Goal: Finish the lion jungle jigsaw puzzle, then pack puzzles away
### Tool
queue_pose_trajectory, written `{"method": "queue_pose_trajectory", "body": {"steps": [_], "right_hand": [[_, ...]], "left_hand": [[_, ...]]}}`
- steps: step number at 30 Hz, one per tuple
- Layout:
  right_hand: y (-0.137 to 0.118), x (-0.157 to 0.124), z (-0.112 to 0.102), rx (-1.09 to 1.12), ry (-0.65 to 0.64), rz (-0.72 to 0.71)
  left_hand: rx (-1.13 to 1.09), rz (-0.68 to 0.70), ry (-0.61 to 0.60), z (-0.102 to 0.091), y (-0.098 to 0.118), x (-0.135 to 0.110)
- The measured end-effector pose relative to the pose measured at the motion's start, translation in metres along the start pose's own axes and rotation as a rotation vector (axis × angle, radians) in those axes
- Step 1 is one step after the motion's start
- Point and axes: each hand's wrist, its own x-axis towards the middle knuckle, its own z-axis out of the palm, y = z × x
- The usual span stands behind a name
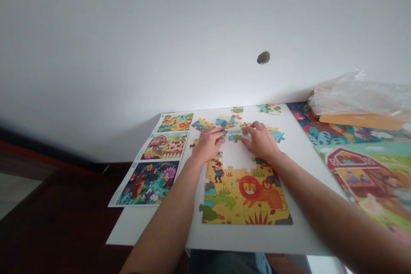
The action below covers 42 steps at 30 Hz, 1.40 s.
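A partly assembled jigsaw puzzle (233,199) lies flat on the white table, showing lions, a crocodile and a small figure on yellow ground. Beyond its upper left part, my left hand (208,142) is closed, with a small puzzle piece between thumb and fingers. My right hand (261,139) bends over the upper right side, its fingertips on another puzzle piece (245,128). Between the hands lies a blue-green puzzle piece (235,136). Several loose pieces (202,124) are scattered behind the hands, some overlapping. The right hand partly covers the puzzle's right edge.
At left, a reference sheet (160,158) with three pictures overhangs the table's edge. On the right lie a finished-looking farm picture (369,180) and a dark colourful picture (302,113), with an orange-brown packet (359,120) and clear plastic bag (356,94) on top. A white wall (192,43) stands behind.
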Motion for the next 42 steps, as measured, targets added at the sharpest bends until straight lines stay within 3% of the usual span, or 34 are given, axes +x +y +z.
{"method": "queue_pose_trajectory", "body": {"steps": [4,11,19,24,28,32,37,42], "right_hand": [[0.007,0.003,0.005,-0.019,-0.044,0.021],[0.013,0.005,0.007,0.015,-0.036,0.042],[0.011,0.005,0.004,-0.04,-0.005,0.153],[0.025,0.003,-0.016,-0.138,0.12,0.334],[0.051,0.003,-0.032,-0.239,-0.045,0.567],[0.062,0.004,-0.029,-0.252,-0.139,0.61],[0.06,0.008,-0.025,-0.162,-0.058,0.636],[0.055,0.012,-0.021,0.229,0.249,0.507]], "left_hand": [[0.011,0.005,-0.003,-0.002,0.004,-0.001],[0.05,0.059,-0.112,-0.001,0.012,-0.004],[0.024,0.03,-0.058,-0.003,0.017,-0.003],[0.114,-0.042,0.038,-0.008,0.021,-0.005],[0.202,-0.138,0.089,-0.007,0.017,-0.007],[0.2,-0.187,0.03,-0.005,0.014,-0.007],[0.201,-0.174,0.034,-0.003,0.012,-0.007],[0.203,-0.106,0.051,0.0,0.007,-0.006]]}}
